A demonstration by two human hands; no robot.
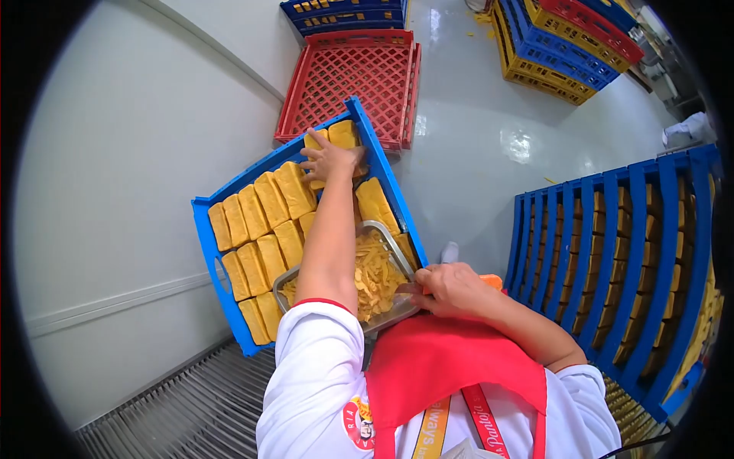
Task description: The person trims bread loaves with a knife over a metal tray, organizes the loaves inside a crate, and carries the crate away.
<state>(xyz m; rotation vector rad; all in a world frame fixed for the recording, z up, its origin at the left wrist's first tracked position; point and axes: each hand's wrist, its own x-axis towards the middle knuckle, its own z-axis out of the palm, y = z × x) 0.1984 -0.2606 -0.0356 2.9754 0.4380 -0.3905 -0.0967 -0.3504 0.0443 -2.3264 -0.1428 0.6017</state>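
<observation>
My left hand reaches across a blue crate of yellow blocks, its fingers spread on the blocks near the far edge. Close to my apron, my right hand is closed on an orange-handled tool; a blade-like end shows beyond the fingers, over a metal tray. The metal tray sits on the near part of the crate and holds yellow scraps. My left forearm hides part of the tray and some blocks.
Red crates stand beyond the blue crate, with blue crates behind them. Stacked multicoloured crates are at the back right. A blue rack-like crate stack with yellow blocks stands on the right. A white wall bounds the left.
</observation>
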